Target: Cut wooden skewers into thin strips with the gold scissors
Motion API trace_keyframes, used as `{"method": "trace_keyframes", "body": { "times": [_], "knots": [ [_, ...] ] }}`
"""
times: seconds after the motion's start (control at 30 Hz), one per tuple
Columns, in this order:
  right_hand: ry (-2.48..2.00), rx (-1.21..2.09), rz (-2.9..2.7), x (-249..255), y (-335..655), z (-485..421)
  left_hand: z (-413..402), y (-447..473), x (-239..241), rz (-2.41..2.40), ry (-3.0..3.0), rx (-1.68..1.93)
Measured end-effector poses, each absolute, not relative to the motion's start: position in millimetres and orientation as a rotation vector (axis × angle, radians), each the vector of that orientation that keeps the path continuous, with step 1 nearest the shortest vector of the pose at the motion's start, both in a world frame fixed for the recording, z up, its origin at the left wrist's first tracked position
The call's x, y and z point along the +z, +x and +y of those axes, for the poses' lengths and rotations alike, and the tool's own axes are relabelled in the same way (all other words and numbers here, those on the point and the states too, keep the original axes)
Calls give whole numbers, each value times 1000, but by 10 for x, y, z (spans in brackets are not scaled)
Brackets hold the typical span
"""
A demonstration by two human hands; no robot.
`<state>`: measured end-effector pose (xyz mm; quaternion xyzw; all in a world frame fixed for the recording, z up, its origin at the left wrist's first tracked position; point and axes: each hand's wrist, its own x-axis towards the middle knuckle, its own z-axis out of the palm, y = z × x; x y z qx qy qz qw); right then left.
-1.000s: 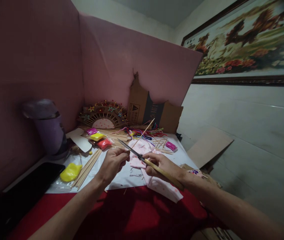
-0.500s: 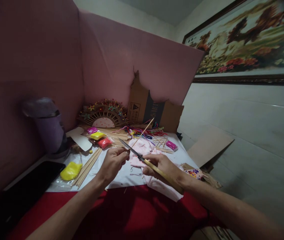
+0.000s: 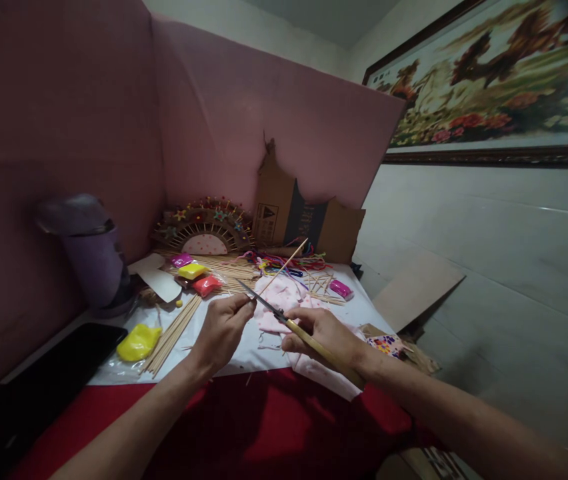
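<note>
My left hand [image 3: 224, 330] is closed in a pinch on a thin bamboo stick [image 3: 284, 265], which slants up and to the right. In my right hand [image 3: 321, 337] is a pair of scissors [image 3: 314, 343] with dark, pointed blades and a long yellowish handle. The blades cross the stick just beside my left fingertips. Whether they touch or cut into it, I cannot tell. Beneath and behind the hands lies pale pink spotted cloth [image 3: 277, 293] on the white table covering [image 3: 234, 363].
Bamboo sticks [image 3: 171, 337] and yellow clay [image 3: 139, 342] lie left. Behind stand a decorated stick fan [image 3: 207, 227] and torn cardboard [image 3: 277, 213]. A purple cup [image 3: 95, 267] and black phone-like slab [image 3: 74, 357] are far left. A magenta packet [image 3: 341, 289] lies right.
Both hands keep nearly the same pose, with stick and scissors still crossed. The whole view has shifted slightly; the stick's tilt looks a touch lower.
</note>
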<state>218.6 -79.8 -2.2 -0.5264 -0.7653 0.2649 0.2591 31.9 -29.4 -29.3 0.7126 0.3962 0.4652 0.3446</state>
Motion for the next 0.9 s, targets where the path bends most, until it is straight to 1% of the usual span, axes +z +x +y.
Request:
{"method": "trace_keyframes", "body": {
  "times": [0.13, 0.23, 0.37, 0.43, 0.6, 0.7, 0.8, 0.9],
  "knots": [
    [-1447, 788, -2066, -47, 2208, -776, -327, 324, -288, 1113, 1977, 1223],
    [-1506, 773, -2082, -47, 2243, -744, -266, 299, -292, 1174, 1847, 1256],
    [-1735, 488, -2089, -84, 2320, -658, -121, 242, -322, 1207, 1661, 1278],
    [-1747, 373, -2102, -146, 2341, -613, -70, 214, -335, 1240, 1664, 1253],
    [-1788, 226, -2080, -403, 2347, -551, -77, 174, -295, 1551, 1819, 1237],
    [-1838, 145, -2162, -498, 2357, -545, -148, 196, -256, 1554, 1952, 1244],
    [-1789, -26, -2337, -402, 2331, -577, -224, 238, -246, 1441, 2142, 1239],
    [-1669, -386, -2317, -132, 2240, -639, -268, 267, -274, 1400, 2322, 1226]
  ]
}}
